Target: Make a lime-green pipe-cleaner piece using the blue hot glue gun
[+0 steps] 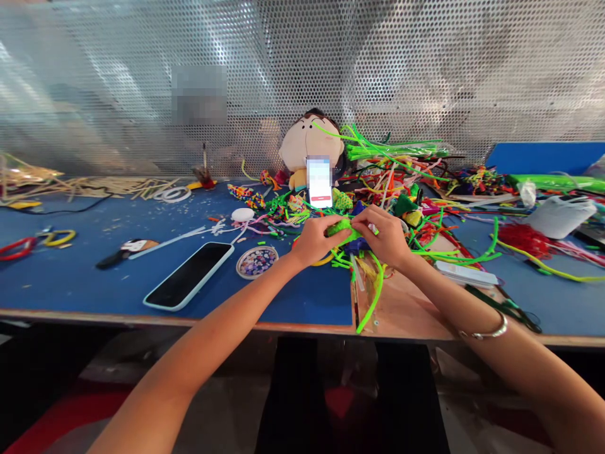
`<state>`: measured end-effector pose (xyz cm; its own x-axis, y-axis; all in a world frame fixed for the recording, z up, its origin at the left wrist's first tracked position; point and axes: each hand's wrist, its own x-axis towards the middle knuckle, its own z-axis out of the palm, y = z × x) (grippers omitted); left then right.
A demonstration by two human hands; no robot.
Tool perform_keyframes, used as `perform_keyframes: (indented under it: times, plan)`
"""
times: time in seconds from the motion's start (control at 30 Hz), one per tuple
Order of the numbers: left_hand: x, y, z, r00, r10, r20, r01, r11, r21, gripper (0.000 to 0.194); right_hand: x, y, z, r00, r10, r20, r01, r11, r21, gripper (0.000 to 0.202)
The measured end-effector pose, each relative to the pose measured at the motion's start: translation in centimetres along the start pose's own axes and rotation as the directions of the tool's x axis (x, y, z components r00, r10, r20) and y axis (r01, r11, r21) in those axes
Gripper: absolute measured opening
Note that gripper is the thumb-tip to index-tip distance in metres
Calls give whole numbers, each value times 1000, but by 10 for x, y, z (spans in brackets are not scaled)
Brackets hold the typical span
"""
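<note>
Between my hands is a bright green piece [341, 228] that looks woven from pipe cleaners. My left hand [312, 243] grips its left side with thumb and fingers. At its right edge the fingers of my right hand [385, 236] are pinched together on it; the fingertips partly cover the spot. Below the right hand, a loose green pipe cleaner [378, 296] hangs down toward the table edge. A propped phone [320, 183] with a lit screen stands just behind the piece, in front of a plush doll [309, 148].
A heap of coloured pipe cleaners [401, 183] spreads behind and right of my hands. Left lie a dark-screened phone [189, 276], a round dish of beads [258, 261], red-handled scissors [17, 248] and a yellow-handled tool [59, 238]. A perforated metal panel [142, 82] closes the back.
</note>
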<state>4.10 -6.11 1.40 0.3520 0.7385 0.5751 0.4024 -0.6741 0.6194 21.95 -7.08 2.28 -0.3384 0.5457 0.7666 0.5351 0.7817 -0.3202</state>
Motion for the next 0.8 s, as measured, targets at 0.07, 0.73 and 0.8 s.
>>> perform_keyframes:
  times: [0.07,0.73,0.8]
  plan:
    - [0,1,0,1000,-11,12,11,999,-31,39,1,0,2,1000,-4,5,4,1000,-29,14]
    - [1,0,-2,1000,0,-10,1,999,48,38,9,37,-11,929,359,-84,-366,871,-327,16]
    - [1,0,-3,1000,3,-6,-2,999,53,38,8,40,-10,918,397,20,-353,837,-419,18]
